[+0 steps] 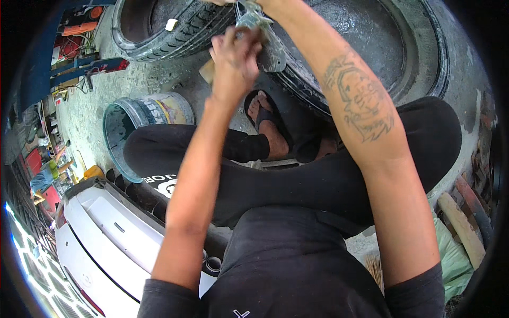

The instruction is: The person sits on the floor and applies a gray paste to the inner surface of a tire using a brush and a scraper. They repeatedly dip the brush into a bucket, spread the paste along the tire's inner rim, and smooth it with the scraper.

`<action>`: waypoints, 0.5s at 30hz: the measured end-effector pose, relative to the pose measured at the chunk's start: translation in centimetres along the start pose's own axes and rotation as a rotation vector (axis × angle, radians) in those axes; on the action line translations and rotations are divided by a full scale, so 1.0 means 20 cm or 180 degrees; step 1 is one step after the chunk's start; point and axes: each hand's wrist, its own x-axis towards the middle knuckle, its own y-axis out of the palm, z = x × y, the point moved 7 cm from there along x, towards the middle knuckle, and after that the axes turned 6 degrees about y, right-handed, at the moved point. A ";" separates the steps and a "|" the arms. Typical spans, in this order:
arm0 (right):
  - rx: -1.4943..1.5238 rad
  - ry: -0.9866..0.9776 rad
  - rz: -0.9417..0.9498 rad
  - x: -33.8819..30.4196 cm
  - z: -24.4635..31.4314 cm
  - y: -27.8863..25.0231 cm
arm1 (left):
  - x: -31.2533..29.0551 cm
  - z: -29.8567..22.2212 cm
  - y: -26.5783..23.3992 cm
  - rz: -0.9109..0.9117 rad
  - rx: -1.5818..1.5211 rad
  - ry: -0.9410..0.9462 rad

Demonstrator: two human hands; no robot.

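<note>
Person seated cross-legged on concrete floor [159, 79]. Left hand [233, 63] raised, fingers curled around grey metal tool [253, 20] at top of view. Right hand mostly out of frame past top edge; its fingers cannot be judged. Tool sits against large tyre [403, 58] lying just ahead. Second tyre [175, 32] behind left; bucket [138, 119] beside left knee.

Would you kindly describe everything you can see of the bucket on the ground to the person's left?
The bucket is a round pail, plastic by the look, lying tipped on its side on the grey concrete floor, its open mouth facing the lower left. The rim is bluish-teal, and the inside looks dark, grimy and empty. Its outer wall is whitish with a colourful, worn printed label. The person's black-trousered knee overlaps its lower edge; whether they touch cannot be told. Neither hand is near it.
</note>
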 end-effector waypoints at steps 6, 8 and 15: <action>0.0255 0.0131 -0.0133 -0.04 -0.05 -0.09 | -0.08 -0.09 0.07 0.0054 -0.0201 -0.0426; -0.0267 0.0065 -0.0062 -0.01 -0.03 -0.01 | -0.01 0.01 -0.01 -0.0064 -0.0012 -0.0086; 0.0716 -0.0133 0.0608 -0.05 -0.06 -0.08 | 0.05 0.13 -0.11 -0.0774 -0.0285 0.0149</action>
